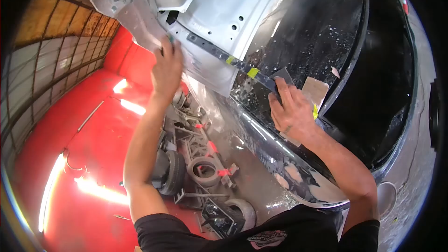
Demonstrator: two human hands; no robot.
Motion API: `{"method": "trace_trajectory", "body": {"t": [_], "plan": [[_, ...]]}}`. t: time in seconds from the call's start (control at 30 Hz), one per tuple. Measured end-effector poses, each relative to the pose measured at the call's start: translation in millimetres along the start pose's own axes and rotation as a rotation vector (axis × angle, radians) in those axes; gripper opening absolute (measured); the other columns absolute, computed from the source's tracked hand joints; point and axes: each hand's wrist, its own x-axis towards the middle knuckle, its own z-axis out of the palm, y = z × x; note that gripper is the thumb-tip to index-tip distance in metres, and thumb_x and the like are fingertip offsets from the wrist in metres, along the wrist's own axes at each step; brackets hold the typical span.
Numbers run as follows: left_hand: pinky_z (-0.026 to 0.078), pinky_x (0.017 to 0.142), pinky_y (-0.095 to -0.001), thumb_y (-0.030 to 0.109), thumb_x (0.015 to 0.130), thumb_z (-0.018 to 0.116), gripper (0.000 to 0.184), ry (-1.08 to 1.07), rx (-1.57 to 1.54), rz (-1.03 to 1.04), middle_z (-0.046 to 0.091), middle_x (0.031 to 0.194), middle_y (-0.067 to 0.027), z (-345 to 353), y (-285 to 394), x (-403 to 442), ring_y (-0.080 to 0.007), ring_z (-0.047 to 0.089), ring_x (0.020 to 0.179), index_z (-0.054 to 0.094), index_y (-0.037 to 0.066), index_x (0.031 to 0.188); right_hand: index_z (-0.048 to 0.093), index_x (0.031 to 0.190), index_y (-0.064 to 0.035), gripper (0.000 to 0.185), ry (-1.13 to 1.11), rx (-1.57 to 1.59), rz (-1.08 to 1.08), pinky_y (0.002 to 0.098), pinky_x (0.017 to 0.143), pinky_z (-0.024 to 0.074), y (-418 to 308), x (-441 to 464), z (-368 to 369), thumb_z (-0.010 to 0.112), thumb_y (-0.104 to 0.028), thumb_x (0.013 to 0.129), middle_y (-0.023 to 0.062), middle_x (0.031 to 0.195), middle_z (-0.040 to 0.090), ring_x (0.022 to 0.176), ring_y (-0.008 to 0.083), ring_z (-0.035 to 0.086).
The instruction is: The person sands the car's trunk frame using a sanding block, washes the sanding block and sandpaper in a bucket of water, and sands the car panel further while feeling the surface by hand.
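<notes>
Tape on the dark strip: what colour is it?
The tape is bright yellow-green, clearest in the head view.

Wall [51,130] left, car [392,70] right, tires [176,172] between

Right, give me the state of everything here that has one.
Left hand, raised at pale panel, grip unclear
Right hand, over dark car surface, grip unclear
Dark car surface, speckled white
Yellow tape, stuck on
Tube light, lit
Small tire, lying flat
Black tire, upright
</notes>
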Motion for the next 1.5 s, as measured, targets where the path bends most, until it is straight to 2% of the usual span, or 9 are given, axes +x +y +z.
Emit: {"method": "trace_trajectory", "body": {"t": [0.2, 0.43, 0.53, 0.63, 0.83, 1.1, 1.33, 1.43, 1.5], "plan": [[0.066, 0.059, -0.0420, 0.006, 0.092, 0.062, 0.048, 0.112, -0.070, 0.083, 0.049, 0.149, -0.0197, -40, -46, 39, -0.0415, 0.062, 0.116, 0.060, 0.004, 0.140, 0.068, 0.103, 0.0086, 0.035, -0.015, -0.018, -0.016, 0.0425, 0.082, 0.0555, 1, -1, -1, 0.067, -0.010, 0.073, 0.0336, 0.129, 0.059, 0.095, 0.0345, 0.063], [0.064, 0.058, -0.0374, 0.006, 0.090, 0.064, 0.042, -0.050, -0.110, 0.040, 0.052, 0.146, -0.0191, -10, 2, 3, -0.0346, 0.063, 0.107, 0.066, 0.005, 0.132, 0.070, 0.105, 0.0073, 0.036, -0.038, -0.017, -0.023, 0.0439, 0.082, 0.0562, -1, -1, -5, 0.071, -0.010, 0.073, 0.0328, 0.132, 0.058, 0.095, 0.0355, 0.064], [0.064, 0.058, -0.0369, 0.007, 0.089, 0.065, 0.041, 0.245, -0.094, 0.118, 0.054, 0.142, -0.0181, -34, -46, 35, -0.0318, 0.063, 0.104, 0.066, 0.005, 0.130, 0.072, 0.109, 0.0048, 0.039, -0.029, -0.040, -0.009, 0.0417, 0.079, 0.0570, 1, 0, -1, 0.078, -0.009, 0.073, 0.0304, 0.135, 0.057, 0.095, 0.0352, 0.065], [0.064, 0.059, -0.0369, 0.006, 0.089, 0.065, 0.039, 0.180, -0.014, 0.006, 0.054, 0.141, -0.0182, -40, -33, 37, -0.0329, 0.062, 0.103, 0.066, 0.005, 0.128, 0.072, 0.109, 0.0045, 0.039, -0.051, -0.048, -0.007, 0.0417, 0.079, 0.0570, -2, -2, 1, 0.078, -0.009, 0.073, 0.0304, 0.136, 0.057, 0.097, 0.0355, 0.066], [0.061, 0.068, -0.0455, 0.011, 0.097, 0.066, 0.032, 0.059, -0.583, -0.264, 0.055, 0.137, -0.0168, -10, 38, -26, -0.0389, 0.066, 0.103, 0.064, 0.011, 0.129, 0.072, 0.111, 0.0028, 0.038, -0.046, -0.052, 0.001, 0.0447, 0.087, 0.0558, -4, -3, 1, 0.077, -0.006, 0.075, 0.0284, 0.141, 0.054, 0.110, 0.0397, 0.065], [0.061, 0.081, -0.0420, 0.003, 0.083, 0.080, 0.040, 0.191, -1.066, -0.443, 0.057, 0.129, -0.0195, -61, 108, -174, -0.0382, 0.068, 0.109, 0.078, 0.014, 0.121, 0.064, 0.131, 0.0044, 0.049, 0.094, 0.088, -0.100, 0.0506, 0.098, 0.0503, -55, 62, -1, 0.070, 0.000, 0.082, 0.0251, 0.133, 0.061, 0.118, 0.0428, 0.062], [0.056, 0.096, -0.0453, 0.002, 0.080, 0.082, 0.038, 0.093, -1.237, -0.717, 0.055, 0.132, -0.0227, -43, 189, -315, -0.0398, 0.063, 0.115, 0.077, 0.005, 0.117, 0.036, 0.154, 0.0122, 0.068, 0.368, 0.187, -0.179, 0.0482, 0.109, 0.0498, -78, 213, 66, 0.063, -0.004, 0.094, 0.0407, 0.157, 0.039, 0.137, 0.0579, 0.050], [0.044, 0.110, -0.0475, 0.007, 0.081, 0.081, 0.038, -0.073, -1.457, -1.005, 0.054, 0.134, -0.0220, -41, 222, -376, -0.0401, 0.055, 0.128, 0.075, 0.005, 0.118, 0.022, 0.163, 0.0120, 0.077, 0.442, 0.396, -0.106, 0.0471, 0.131, 0.0200, -82, 265, 91, 0.061, -0.017, 0.103, 0.0369, 0.170, 0.021, 0.161, 0.0484, 0.017], [0.043, 0.110, -0.0471, 0.007, 0.080, 0.080, 0.037, -0.121, -1.454, -1.098, 0.054, 0.133, -0.0205, -41, 235, -408, -0.0387, 0.055, 0.127, 0.076, 0.004, 0.117, 0.009, 0.162, 0.0159, 0.086, 0.478, 0.435, -0.069, 0.0550, 0.131, 0.0098, -99, 282, 111, 0.057, -0.026, 0.105, 0.0389, 0.171, 0.006, 0.161, 0.0517, 0.008]]}}
